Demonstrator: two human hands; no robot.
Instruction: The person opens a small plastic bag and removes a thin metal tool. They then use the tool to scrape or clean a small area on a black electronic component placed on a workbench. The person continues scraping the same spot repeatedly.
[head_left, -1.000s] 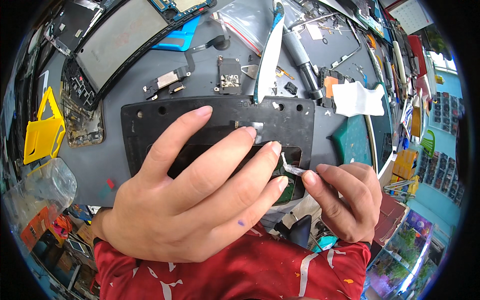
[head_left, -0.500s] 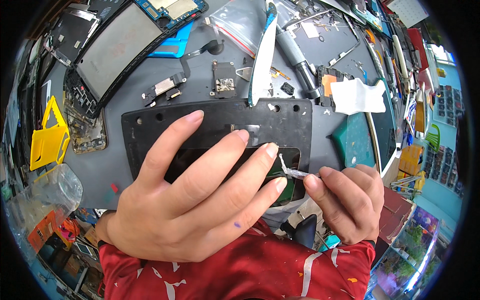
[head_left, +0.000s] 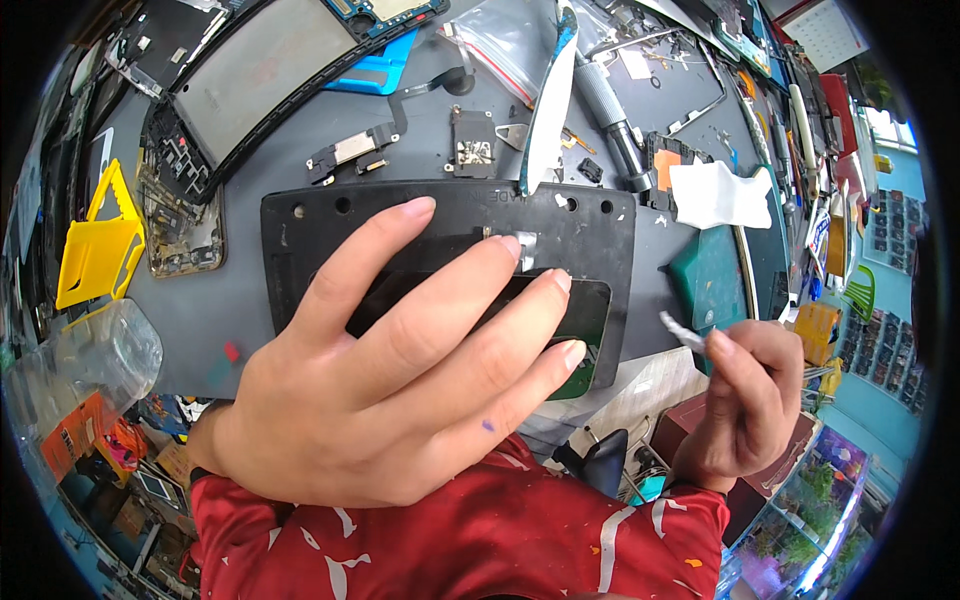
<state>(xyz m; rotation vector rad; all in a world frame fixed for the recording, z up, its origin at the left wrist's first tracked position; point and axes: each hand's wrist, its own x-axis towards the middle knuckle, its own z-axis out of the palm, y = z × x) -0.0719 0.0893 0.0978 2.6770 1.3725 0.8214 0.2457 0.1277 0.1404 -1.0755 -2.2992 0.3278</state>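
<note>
My left hand (head_left: 400,385) lies spread over a dark glossy rectangular panel (head_left: 594,312), which looks like a phone's glass face. Beneath the panel is a thick black mat (head_left: 300,245) with round holes near its far corners. Most of the panel's left part is hidden under the palm and fingers. Off to the right of the mat, my right hand (head_left: 752,395) pinches a crumpled whitish, thin strip (head_left: 684,332) between thumb and forefinger. The strip's tip points up and left, apart from the panel.
Beyond the mat lie small phone parts (head_left: 472,140), a white curved blade-like tool (head_left: 550,115) and a grey screwdriver (head_left: 612,120). Right of the mat are a white crumpled tissue (head_left: 722,195) and a green block (head_left: 708,275). A yellow plastic holder (head_left: 100,250) and an opened phone (head_left: 185,230) are left.
My right hand has drawn right with the strip, away from the panel's right end. My left hand stays spread on the panel; the whole view has shifted slightly.
</note>
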